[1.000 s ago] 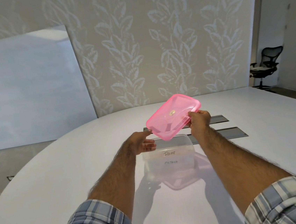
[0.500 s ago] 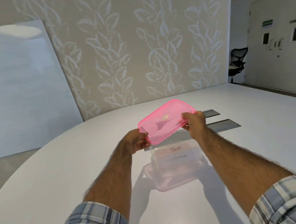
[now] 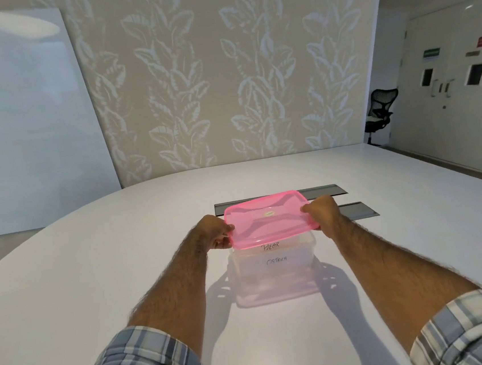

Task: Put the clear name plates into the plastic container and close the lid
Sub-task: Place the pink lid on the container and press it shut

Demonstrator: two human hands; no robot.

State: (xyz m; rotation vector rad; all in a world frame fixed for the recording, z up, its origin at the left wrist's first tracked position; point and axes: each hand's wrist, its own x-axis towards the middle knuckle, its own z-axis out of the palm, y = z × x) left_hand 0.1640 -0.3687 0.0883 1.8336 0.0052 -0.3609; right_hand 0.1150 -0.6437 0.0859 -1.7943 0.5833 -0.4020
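A clear plastic container (image 3: 274, 271) stands on the white table (image 3: 94, 272) in front of me. Through its near wall I read handwritten words on the clear name plates (image 3: 274, 253) inside. A translucent pink lid (image 3: 270, 219) lies roughly level over the container's top. My left hand (image 3: 216, 232) grips the lid's left short edge and my right hand (image 3: 323, 212) grips its right short edge. Whether the lid is pressed fully onto the rim I cannot tell.
Two dark grey cable hatches (image 3: 355, 210) are set flush in the table just beyond the container. A patterned wall and a leaning whiteboard (image 3: 19, 122) stand behind the table. A black office chair (image 3: 379, 112) sits far right by white doors.
The lid was tilted in the air above the container, held mostly by my right hand. Now both hands hold its ends and it has come down level onto the container.
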